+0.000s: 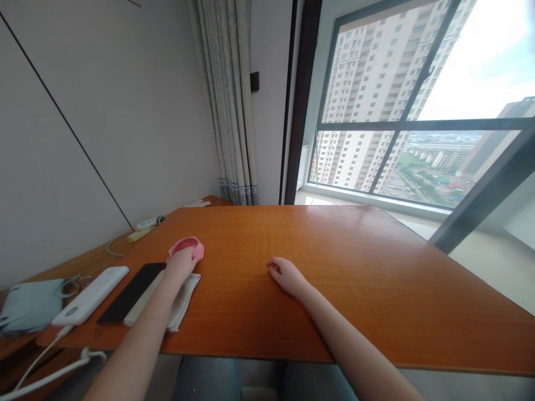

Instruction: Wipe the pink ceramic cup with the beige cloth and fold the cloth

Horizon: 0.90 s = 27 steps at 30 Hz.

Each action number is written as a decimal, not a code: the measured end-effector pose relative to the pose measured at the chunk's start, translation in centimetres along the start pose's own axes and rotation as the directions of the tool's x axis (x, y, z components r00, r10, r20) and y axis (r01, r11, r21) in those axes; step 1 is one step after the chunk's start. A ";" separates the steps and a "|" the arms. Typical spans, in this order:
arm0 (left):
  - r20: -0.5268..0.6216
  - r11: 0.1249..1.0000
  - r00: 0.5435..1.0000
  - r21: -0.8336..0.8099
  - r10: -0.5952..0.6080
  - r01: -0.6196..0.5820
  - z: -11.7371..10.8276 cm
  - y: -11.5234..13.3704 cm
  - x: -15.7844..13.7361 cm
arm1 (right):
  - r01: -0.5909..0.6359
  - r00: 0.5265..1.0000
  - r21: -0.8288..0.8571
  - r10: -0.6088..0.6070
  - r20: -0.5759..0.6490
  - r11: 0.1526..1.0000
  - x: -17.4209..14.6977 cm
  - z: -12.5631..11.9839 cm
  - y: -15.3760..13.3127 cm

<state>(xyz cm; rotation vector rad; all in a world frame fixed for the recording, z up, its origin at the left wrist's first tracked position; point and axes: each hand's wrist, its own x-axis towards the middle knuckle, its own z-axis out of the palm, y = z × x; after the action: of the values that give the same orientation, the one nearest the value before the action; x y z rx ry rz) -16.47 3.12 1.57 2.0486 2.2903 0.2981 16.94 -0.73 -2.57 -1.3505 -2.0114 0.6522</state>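
Observation:
My left hand [183, 263] reaches to the left part of the desk and grips the near rim of a small pink bowl [199, 248] with angular sides. Its fingers are partly hidden inside the bowl, which seems to sit on the wood. Under my left forearm lies a folded pale cloth [184, 303], beside a flat black slab like a phone or tablet [132, 295]. My right hand [287, 275] rests on the bare wood near the middle of the desk, fingers loosely curled together with nothing visible in them.
The brown wooden desk [355, 267] spreads before me. At its left edge lie a white power bank [92, 295] with a cable and a light grey pouch [31, 306]. A power strip [146, 224] is by the wall. A window [376, 126] stands at the right.

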 end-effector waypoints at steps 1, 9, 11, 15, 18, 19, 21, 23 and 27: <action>0.000 1.000 1.000 -0.005 0.004 -0.004 -0.1 0.5 -0.2 | -0.007 1.000 0.009 0.007 -0.007 1.000 0.1 0.0 0.1; -0.027 0.896 0.903 -0.119 0.428 -0.428 0.2 10.5 -4.9 | -0.185 0.944 0.361 0.267 -0.194 0.914 1.5 -1.5 2.2; -0.038 0.806 0.821 -0.166 0.570 -0.568 0.9 13.3 -6.5 | -0.196 0.917 0.457 0.327 -0.229 0.867 1.7 -2.0 2.8; -0.034 0.665 0.682 -0.193 0.731 -0.722 2.2 17.0 -8.5 | -0.185 0.894 0.545 0.370 -0.251 0.818 1.9 -2.6 3.2; -0.047 0.612 0.628 -0.175 0.777 -0.771 2.9 18.2 -8.8 | -0.160 0.901 0.477 0.325 -0.287 0.865 1.7 -2.7 3.1; -0.050 0.603 0.618 -0.170 0.785 -0.779 3.0 18.4 -8.7 | -0.160 0.905 0.439 0.308 -0.292 0.884 1.6 -2.7 3.0; -0.049 0.595 0.608 -0.160 0.792 -0.787 3.2 18.5 -8.5 | -0.171 0.912 0.385 0.294 -0.287 0.907 1.5 -2.7 2.7; -0.038 0.592 0.604 -0.152 0.796 -0.791 3.2 18.4 -8.2 | -0.181 0.915 0.357 0.290 -0.281 0.916 1.3 -2.7 2.6; -0.014 0.579 0.589 -0.164 0.808 -0.799 3.0 18.0 -7.8 | -0.189 0.920 0.324 0.282 -0.273 0.927 1.2 -2.5 2.4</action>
<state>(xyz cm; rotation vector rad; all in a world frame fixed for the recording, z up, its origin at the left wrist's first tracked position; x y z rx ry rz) 2.58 -2.44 1.17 2.8112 1.0640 0.4076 19.94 1.37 -2.26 -1.4270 -1.4467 0.7543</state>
